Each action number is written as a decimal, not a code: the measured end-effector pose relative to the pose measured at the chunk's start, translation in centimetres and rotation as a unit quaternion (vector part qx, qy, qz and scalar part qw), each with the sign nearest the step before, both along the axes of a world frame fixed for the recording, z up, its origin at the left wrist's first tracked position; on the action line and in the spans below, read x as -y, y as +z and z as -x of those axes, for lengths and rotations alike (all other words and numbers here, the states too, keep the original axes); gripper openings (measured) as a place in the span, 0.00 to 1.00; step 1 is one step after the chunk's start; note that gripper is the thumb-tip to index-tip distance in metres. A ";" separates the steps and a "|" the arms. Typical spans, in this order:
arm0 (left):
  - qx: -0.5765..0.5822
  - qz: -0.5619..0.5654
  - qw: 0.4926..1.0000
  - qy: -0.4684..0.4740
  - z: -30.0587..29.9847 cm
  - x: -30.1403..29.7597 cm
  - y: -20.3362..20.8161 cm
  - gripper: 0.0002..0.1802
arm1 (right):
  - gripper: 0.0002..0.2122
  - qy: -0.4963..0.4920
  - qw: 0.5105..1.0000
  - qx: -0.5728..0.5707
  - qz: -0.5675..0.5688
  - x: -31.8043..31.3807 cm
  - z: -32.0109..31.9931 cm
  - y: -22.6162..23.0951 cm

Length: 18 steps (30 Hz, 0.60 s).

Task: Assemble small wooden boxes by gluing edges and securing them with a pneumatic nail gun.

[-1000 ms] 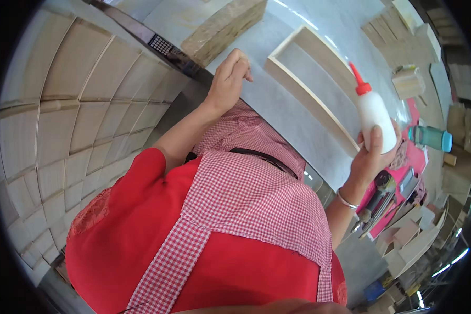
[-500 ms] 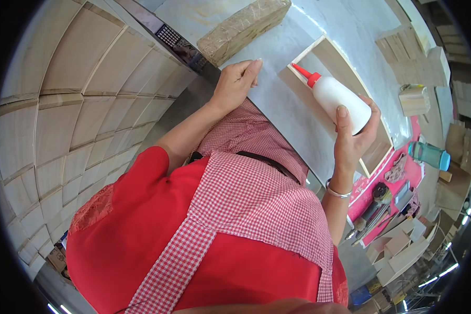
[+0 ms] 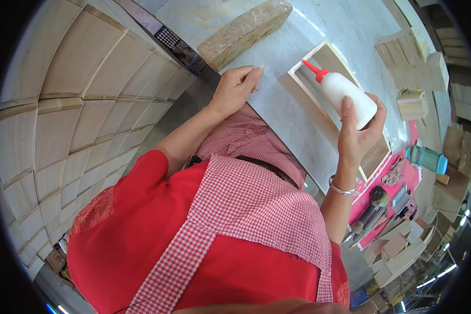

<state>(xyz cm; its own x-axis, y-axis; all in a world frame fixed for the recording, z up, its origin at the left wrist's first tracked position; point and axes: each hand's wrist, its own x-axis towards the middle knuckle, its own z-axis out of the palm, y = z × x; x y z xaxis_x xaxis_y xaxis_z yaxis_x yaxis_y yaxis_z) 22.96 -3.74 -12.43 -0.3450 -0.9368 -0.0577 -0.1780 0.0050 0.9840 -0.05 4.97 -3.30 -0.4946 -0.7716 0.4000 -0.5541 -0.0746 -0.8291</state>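
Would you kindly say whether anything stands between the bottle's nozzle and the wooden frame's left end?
Nothing visible does: the right hand holds the white bottle with its red nozzle at that end of the wooden frame; the left hand is apart.

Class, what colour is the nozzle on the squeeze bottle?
The nozzle is red, best seen in the head view.

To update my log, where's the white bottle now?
In the head view, right of centre: the white bottle is in the right hand, over the wooden frame, its red nozzle at the frame's upper-left end.
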 end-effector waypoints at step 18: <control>0.019 -0.004 1.000 0.005 -0.1 -0.1 0.3 0.24 | 0.24 -0.105 0.994 -0.032 -0.005 4.2 2.9 -0.1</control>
